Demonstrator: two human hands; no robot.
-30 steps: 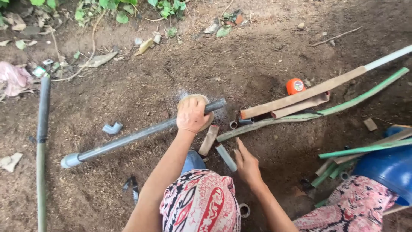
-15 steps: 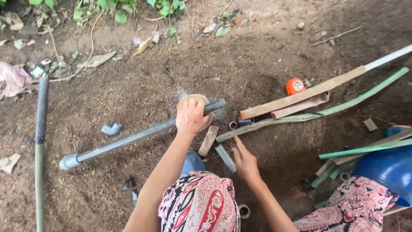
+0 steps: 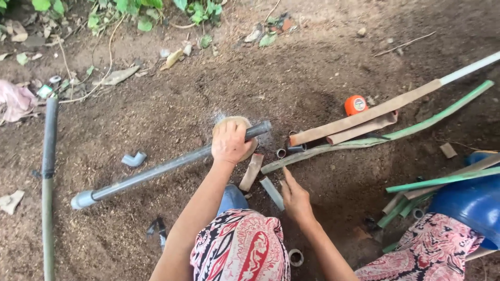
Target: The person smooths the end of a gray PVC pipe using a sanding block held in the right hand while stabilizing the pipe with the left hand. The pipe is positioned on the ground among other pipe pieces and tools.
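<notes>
A: Where is the pipe?
B: The long grey pipe (image 3: 156, 171) runs from lower left up to centre frame. The left hand (image 3: 229, 143) grips it near its upper end, fingers curled around it.
A: And the other hand?
B: The right hand (image 3: 296, 196), centre-low, is half open, fingertips touching a short grey pipe offcut (image 3: 272, 192). A small grey elbow fitting (image 3: 134, 158) lies left of the pipe; an orange tape roll (image 3: 355, 104) lies upper right.

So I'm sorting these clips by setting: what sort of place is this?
Most likely an outdoor yard or garden used as a rough work spot: bare dirt ground, green leafy plants at the edge, and a long grey pipe with offcuts lying straight on the soil.
</notes>
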